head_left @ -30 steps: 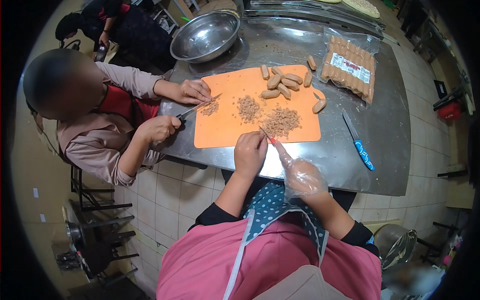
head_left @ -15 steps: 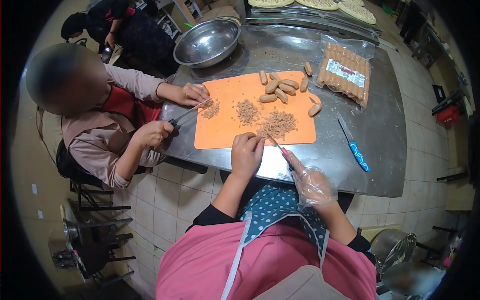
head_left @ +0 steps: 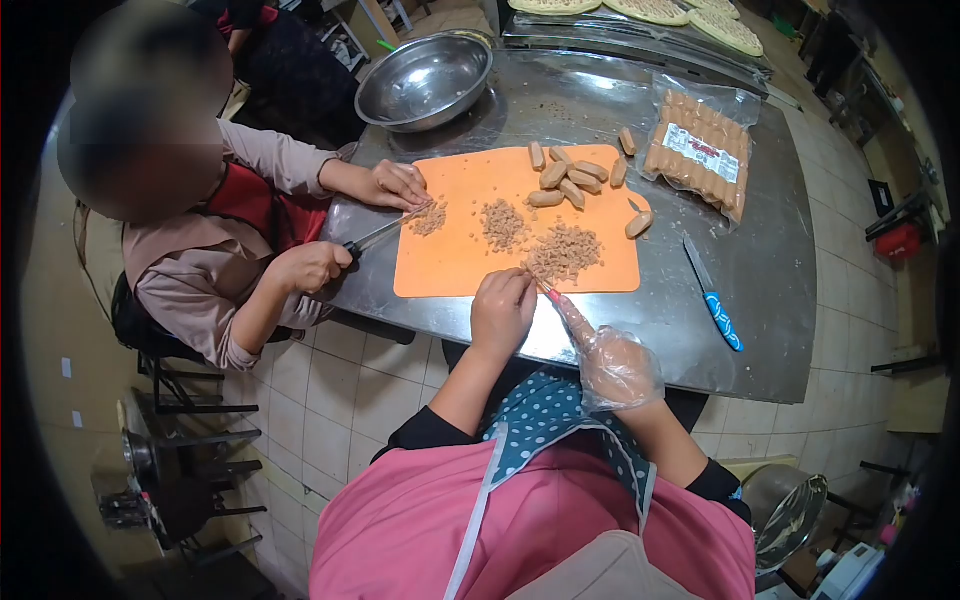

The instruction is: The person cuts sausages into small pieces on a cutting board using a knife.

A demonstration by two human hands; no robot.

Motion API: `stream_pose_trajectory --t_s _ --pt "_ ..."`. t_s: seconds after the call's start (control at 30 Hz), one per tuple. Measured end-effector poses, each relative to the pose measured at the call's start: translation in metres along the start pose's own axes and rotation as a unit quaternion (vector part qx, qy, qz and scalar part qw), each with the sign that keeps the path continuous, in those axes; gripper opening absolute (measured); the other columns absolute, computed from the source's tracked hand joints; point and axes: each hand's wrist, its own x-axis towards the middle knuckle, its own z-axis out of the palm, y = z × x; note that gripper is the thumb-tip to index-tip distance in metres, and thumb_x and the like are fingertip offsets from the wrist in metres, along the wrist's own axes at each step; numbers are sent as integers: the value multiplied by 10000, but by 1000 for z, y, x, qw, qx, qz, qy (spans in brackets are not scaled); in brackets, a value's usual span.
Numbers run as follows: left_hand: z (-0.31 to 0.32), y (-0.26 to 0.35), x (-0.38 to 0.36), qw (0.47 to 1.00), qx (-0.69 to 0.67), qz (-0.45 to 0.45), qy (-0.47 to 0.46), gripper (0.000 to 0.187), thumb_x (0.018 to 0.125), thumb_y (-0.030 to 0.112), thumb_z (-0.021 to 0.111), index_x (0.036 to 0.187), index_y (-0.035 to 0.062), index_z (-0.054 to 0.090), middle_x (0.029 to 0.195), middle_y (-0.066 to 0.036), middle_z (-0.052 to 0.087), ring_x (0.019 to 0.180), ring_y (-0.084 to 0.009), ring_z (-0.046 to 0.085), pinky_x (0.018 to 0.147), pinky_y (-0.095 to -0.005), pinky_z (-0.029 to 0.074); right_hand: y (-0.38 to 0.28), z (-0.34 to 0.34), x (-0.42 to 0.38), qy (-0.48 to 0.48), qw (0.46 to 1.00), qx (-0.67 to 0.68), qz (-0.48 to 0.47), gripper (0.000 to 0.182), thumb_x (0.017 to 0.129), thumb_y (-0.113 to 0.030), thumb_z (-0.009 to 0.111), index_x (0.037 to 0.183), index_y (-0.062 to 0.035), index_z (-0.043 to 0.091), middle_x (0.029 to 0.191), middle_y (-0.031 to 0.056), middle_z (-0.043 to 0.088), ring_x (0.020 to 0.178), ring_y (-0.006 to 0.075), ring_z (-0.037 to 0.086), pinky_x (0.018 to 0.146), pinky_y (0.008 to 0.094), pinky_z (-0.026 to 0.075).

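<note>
My left hand [head_left: 503, 312] is at the near edge of the orange cutting board [head_left: 450, 260], fingers pinched around something too small to make out beside a pile of chopped sausage [head_left: 565, 253]. In a clear plastic glove, my right hand [head_left: 615, 365] grips a knife [head_left: 547, 289] with a red handle, its blade by my left fingertips. Further piles of bits [head_left: 503, 226] lie to the left. Several sausage pieces [head_left: 553, 176] are heaped at the board's back right.
A co-worker [head_left: 240, 240] at the left cuts bits with a black-handled knife [head_left: 375, 236]. Behind stands a metal bowl [head_left: 425, 82]. A sausage pack [head_left: 698, 150] and a blue-handled knife [head_left: 717, 310] lie on the metal table [head_left: 770, 250] at right.
The view has shifted slightly. My right hand and its knife have turned a little and moved closer to my left hand. The co-worker's head has moved.
</note>
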Motion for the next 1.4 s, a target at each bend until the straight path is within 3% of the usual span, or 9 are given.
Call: stream_pose_trajectory --t_s 0.5,0.57,0.83,0.97,1.23,1.33,1.4 --pt "-2 0 1 1000 -20 -18 -15 64 712 33 644 764 0 627 801 -125 627 772 -287 588 708 -356 481 -1 -10 27 -55 998 26 -4 607 848 -124 463 1399 -286 266 778 211 599 699 381 602 631 480 466" --pt "-2 -2 0 999 -15 -24 -16 55 712 38 643 750 1 628 789 -123 622 760 -291 582 698 -359 477 0 -10 32 -74 997 30 -19 682 785 -78 493 1410 -205 252 771 217 600 706 371 612 649 465 485" --pt "-3 -3 -1 1000 9 -19 -4 54 686 71 663 714 27 647 741 -120 566 741 -301 532 674 -393 435 1 -12 12 -135 990 48 16 713 785 -83 469 1431 -212 196 780 213 609 706 369 616 636 465 495" --pt "-5 1 -1 999 18 -27 -13 95 729 86 681 709 0 647 687 -113 557 693 -286 536 640 -380 432 6 -6 -1 -108 993 38 9 717 794 -80 441 1439 -222 164 829 210 624 732 363 634 659 470 512" --pt "-11 10 -5 997 48 -28 -62 162 749 143 674 809 -6 662 754 -132 578 739 -303 539 686 -389 441 10 0 -4 -59 996 68 5 725 777 -98 509 1424 -250 221 860 182 634 773 348 644 682 453 521" --pt "-15 11 -8 994 61 -3 -95 317 747 157 655 1011 -17 630 844 -159 562 812 -324 514 735 -392 433 8 -7 -1 -93 994 52 23 715 783 -108 507 1421 -268 226 902 188 634 810 350 644 701 455 522" --pt "-15 11 -11 993 67 -3 -98 303 753 132 649 1019 -12 630 864 -161 569 830 -325 520 747 -391 436 7 -9 -1 -95 994 55 25 712 786 -109 500 1421 -271 222 902 194 633 810 353 643 704 453 521"
